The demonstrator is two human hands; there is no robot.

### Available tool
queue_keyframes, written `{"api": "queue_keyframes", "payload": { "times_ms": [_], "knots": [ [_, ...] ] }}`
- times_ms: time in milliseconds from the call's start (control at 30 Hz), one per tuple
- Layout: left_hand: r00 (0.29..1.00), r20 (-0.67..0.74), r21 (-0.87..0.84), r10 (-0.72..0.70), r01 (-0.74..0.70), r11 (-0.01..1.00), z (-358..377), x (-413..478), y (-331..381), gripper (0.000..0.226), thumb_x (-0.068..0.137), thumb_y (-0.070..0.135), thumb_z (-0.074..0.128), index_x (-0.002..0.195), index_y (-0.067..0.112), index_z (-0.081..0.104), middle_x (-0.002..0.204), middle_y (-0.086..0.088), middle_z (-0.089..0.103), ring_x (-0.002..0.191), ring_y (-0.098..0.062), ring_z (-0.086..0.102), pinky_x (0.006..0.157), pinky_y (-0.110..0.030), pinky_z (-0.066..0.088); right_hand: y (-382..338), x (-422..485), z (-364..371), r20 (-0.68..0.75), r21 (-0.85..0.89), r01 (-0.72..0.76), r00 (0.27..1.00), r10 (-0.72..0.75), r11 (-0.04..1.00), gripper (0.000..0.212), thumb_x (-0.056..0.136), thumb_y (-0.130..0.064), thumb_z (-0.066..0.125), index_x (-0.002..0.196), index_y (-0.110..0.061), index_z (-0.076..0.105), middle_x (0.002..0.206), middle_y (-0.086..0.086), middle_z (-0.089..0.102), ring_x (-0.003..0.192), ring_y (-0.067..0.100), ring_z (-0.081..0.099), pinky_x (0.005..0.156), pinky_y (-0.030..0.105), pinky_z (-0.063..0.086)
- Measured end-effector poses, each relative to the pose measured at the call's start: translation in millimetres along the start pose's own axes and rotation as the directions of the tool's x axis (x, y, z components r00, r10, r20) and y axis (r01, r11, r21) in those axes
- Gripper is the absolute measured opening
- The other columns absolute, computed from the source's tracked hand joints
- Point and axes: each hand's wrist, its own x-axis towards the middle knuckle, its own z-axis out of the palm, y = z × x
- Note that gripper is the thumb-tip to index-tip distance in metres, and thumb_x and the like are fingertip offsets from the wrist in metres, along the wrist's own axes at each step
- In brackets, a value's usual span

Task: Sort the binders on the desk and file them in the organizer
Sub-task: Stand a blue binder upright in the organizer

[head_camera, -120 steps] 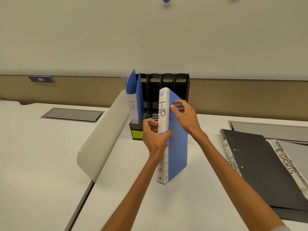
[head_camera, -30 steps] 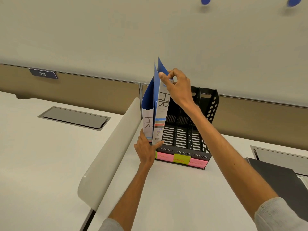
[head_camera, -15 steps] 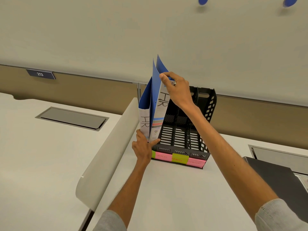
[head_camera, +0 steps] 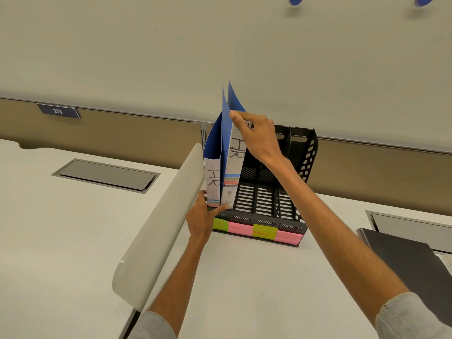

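Note:
A black slotted organizer (head_camera: 297, 217) stands at the back of the white desk, with green and pink labels along its front. Two blue binders marked "HR" stand upright in its leftmost slot. My right hand (head_camera: 256, 135) pinches the top of the nearer-right HR binder (head_camera: 232, 167). The other HR binder (head_camera: 212, 177) leans just left of it. My left hand (head_camera: 203, 216) rests at the organizer's front left corner, fingers against the bottoms of the binders' spines.
A curved white divider panel (head_camera: 161, 228) runs along the left of the desk. A dark binder (head_camera: 411, 265) lies flat at the right edge, with a white spine partly seen beside it. Grey cable hatches (head_camera: 105, 174) are set into the desks.
The second HR binder has sunk lower into the leftmost slot beside the first one. My right hand came down with it; my left hand stays at the organizer's base.

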Motion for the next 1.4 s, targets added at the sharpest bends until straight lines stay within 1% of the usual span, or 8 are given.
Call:
{"api": "queue_keyframes", "payload": {
  "times_ms": [167,367,567,800,933,1100,1267,1400],
  "knots": [
    [0.999,-0.003,-0.051,0.039,-0.039,0.998,11.1,-17.6,-1.1,0.083,0.080,0.061,0.065,0.143,0.016,0.035,0.135,-0.004,0.057,0.113,-0.020,0.062,0.089,-0.033,0.054,-1.1,-1.3,7.7,-0.059,0.005,0.008,0.998,-0.008,1.000,0.039,0.098,-0.037,0.055,0.123,-0.011,0.067,0.120,0.007,0.069,0.083,0.001,0.066,0.079,0.010,0.050],
    [0.992,-0.051,0.095,-0.119,0.123,0.988,24.0,-14.1,22.5,0.101,0.069,0.067,0.072,0.140,0.006,0.034,0.131,-0.011,0.055,0.113,-0.029,0.059,0.091,-0.043,0.049,-7.4,1.6,17.6,-0.024,0.022,0.026,0.999,-0.026,0.999,0.039,0.099,-0.033,0.054,0.124,-0.006,0.066,0.122,0.011,0.068,0.111,0.021,0.066,0.075,-0.002,0.043],
    [0.994,-0.068,0.070,-0.085,0.090,0.994,22.1,-5.8,14.6,0.085,0.070,0.062,0.075,0.125,0.007,0.041,0.118,-0.011,0.061,0.098,-0.030,0.066,0.079,-0.040,0.056,-2.6,3.5,15.4,-0.013,0.051,0.022,1.000,-0.021,0.998,0.038,0.098,-0.035,0.055,0.124,-0.009,0.066,0.132,0.008,0.062,0.121,0.018,0.060,0.083,-0.001,0.042],
    [0.997,-0.043,0.072,-0.067,0.070,0.995,19.8,5.8,13.3,0.085,0.069,0.060,0.077,0.123,0.006,0.040,0.118,-0.011,0.064,0.096,-0.031,0.068,0.074,-0.040,0.058,10.5,1.4,9.5,-0.060,0.101,-0.012,0.998,0.018,0.995,0.037,0.097,-0.034,0.057,0.121,-0.009,0.068,0.133,0.005,0.061,0.121,0.018,0.060,0.097,0.029,0.052],
    [0.998,-0.032,0.065,-0.055,0.057,0.996,16.2,7.7,13.4,0.087,0.068,0.062,0.077,0.125,0.007,0.042,0.120,-0.011,0.065,0.098,-0.031,0.068,0.076,-0.041,0.057,12.5,0.1,10.2,-0.086,0.097,-0.021,0.996,0.029,0.995,0.040,0.096,-0.037,0.057,0.123,-0.008,0.067,0.134,0.005,0.060,0.092,0.002,0.067,0.086,0.022,0.053],
    [1.000,-0.007,0.054,0.018,-0.017,0.998,7.2,11.5,11.1,0.090,0.065,0.067,0.073,0.127,0.009,0.044,0.123,-0.009,0.065,0.099,-0.031,0.069,0.075,-0.036,0.057,12.3,1.3,11.7,-0.104,0.092,-0.012,0.994,0.021,0.996,0.040,0.096,-0.036,0.058,0.124,-0.008,0.066,0.130,0.008,0.063,0.048,-0.017,0.042,0.068,0.005,0.042],
    [0.999,0.016,0.014,0.030,-0.030,0.999,5.1,9.9,11.4,0.086,0.066,0.063,0.076,0.129,0.011,0.045,0.124,-0.008,0.066,0.101,-0.029,0.069,0.075,-0.033,0.056,7.6,0.9,4.5,-0.083,0.093,-0.084,0.992,0.092,0.992,0.043,0.096,-0.037,0.058,0.112,0.002,0.070,0.137,0.005,0.058,0.051,-0.016,0.045,0.077,0.017,0.048],
    [0.995,0.094,-0.052,0.033,-0.029,0.998,-4.3,14.0,3.4,0.080,0.067,0.058,0.080,0.126,0.015,0.049,0.121,-0.005,0.068,0.097,-0.023,0.070,0.068,-0.014,0.047,4.8,-6.8,-0.4,-0.055,0.051,-0.118,0.991,0.121,0.992,0.041,0.097,-0.037,0.056,0.117,-0.004,0.070,0.135,0.005,0.059,0.087,0.004,0.067,0.092,0.026,0.051]
  ]
}}
